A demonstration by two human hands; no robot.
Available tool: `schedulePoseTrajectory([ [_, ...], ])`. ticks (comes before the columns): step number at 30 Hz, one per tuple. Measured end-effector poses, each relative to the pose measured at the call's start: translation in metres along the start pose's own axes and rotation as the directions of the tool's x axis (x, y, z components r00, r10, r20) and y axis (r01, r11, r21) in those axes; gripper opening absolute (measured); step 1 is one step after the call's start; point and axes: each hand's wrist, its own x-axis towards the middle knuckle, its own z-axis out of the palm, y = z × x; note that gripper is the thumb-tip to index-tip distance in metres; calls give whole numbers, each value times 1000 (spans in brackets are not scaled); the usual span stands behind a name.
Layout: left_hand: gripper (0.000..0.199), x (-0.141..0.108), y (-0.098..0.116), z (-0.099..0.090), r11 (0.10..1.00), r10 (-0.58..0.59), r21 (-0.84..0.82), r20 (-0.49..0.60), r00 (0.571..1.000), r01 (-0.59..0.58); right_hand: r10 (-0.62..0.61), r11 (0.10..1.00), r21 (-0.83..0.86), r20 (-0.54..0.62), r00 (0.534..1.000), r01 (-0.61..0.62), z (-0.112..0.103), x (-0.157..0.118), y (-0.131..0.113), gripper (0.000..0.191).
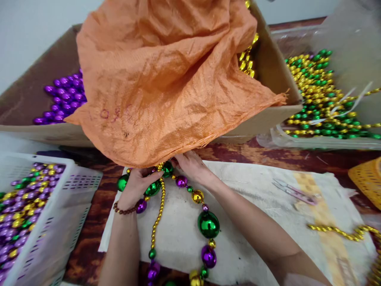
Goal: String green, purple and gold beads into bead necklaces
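My left hand (141,184), with a brown bead bracelet (125,209) on its wrist, is closed on a bead necklace (208,224) of large shiny green, purple and gold balls. Its thumb lies over the beads. A strand of small gold beads (158,216) hangs down beside that hand. My right hand (190,167) is at the necklace's top, its fingers bent inward; their tips are hidden under the hem of an orange woven sack (166,91). What those fingers hold does not show. Both sides of the necklace run down toward me over a white cloth (238,238).
Behind the cloth stands a cardboard box (262,119) with purple beads (64,95), the sack draped over it. White basket (80,180) at left and clear bin (327,143) at right hold mixed beads. Pink-handled pliers (297,192) and a gold bead string (339,232) lie right.
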Motion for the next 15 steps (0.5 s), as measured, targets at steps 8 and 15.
schedulePoseTrajectory([
  [8,44,0,1,1,1000,27,13,4,1000,-27,-99,868,-482,77,992,124,-6,-2,-12,27],
  [15,44,0,0,-2,997,38,60,12,999,-39,-29,984,-177,-26,999,24,-7,3,-11,51],
])
